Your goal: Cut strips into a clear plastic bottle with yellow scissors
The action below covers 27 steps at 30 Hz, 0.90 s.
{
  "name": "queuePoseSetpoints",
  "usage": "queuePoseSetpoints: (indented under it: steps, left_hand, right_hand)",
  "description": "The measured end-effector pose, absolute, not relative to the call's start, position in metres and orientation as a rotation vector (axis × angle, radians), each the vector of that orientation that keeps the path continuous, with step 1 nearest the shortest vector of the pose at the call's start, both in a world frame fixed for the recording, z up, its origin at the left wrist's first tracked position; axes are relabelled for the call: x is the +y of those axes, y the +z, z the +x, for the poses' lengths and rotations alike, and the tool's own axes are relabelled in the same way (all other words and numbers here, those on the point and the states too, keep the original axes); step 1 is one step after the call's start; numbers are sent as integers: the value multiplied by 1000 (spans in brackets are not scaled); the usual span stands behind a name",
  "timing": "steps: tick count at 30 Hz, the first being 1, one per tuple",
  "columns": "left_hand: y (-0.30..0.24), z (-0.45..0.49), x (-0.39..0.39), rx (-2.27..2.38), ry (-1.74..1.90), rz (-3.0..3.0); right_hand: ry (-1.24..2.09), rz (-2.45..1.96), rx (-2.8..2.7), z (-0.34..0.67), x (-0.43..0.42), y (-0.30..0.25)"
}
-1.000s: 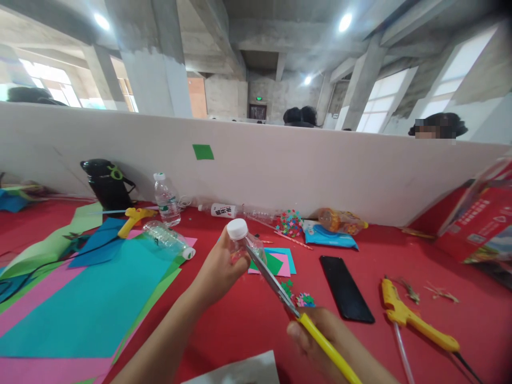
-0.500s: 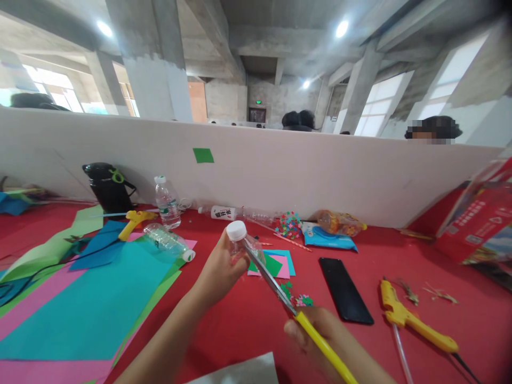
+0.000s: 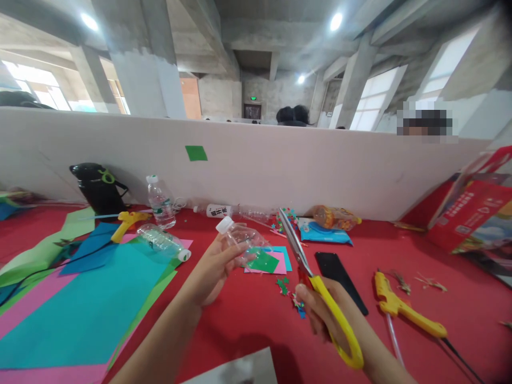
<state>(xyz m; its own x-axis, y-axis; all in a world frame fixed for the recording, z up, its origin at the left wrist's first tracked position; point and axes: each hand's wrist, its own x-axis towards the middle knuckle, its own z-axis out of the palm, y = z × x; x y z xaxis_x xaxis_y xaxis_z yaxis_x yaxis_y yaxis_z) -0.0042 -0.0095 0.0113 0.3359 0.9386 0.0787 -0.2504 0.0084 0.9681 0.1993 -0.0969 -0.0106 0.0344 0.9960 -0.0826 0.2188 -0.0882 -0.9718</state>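
My left hand [image 3: 216,264] is closed around a clear plastic bottle piece [image 3: 254,239] with a white cap, tilted so the cap points up and left. In my right hand [image 3: 320,306] are scissors [image 3: 334,314] with yellow handles, their metal blades pointing up and away, apart from the bottle. Beneath the bottle lie small green, pink and blue paper squares [image 3: 282,262]. Small coloured star shapes [image 3: 283,286] are scattered between my hands. A black phone [image 3: 340,280] rests just beyond my right hand.
Coloured paper sheets [image 3: 92,304] cover the left side, with a plastic bottle [image 3: 162,242] and a yellow glue gun [image 3: 126,224] on them. Another glue gun [image 3: 408,309] lies right. A black flask [image 3: 98,192] stands by the white partition [image 3: 248,170]. A blue packet [image 3: 324,233] lies behind the phone.
The scissors have moved away from the bottle to the right, and their blades now point more steeply upward. The bottle piece has been tipped, its cap now leaning left.
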Motion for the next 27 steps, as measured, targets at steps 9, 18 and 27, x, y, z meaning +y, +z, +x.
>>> queuePoseSetpoints:
  steps: [9, 18, 27]
  left_hand:
    - [3, 20, -30, 587, 815, 1037]
    - [-5, 14, -24, 459, 783, 1001]
    - [1, 16, -25, 454, 778, 1053]
  right_hand:
    - [1202, -1297, -1188, 196, -85, -20]
    - [1188, -1371, -1234, 198, -88, -12]
    - [1138, -1411, -1259, 194, -92, -13]
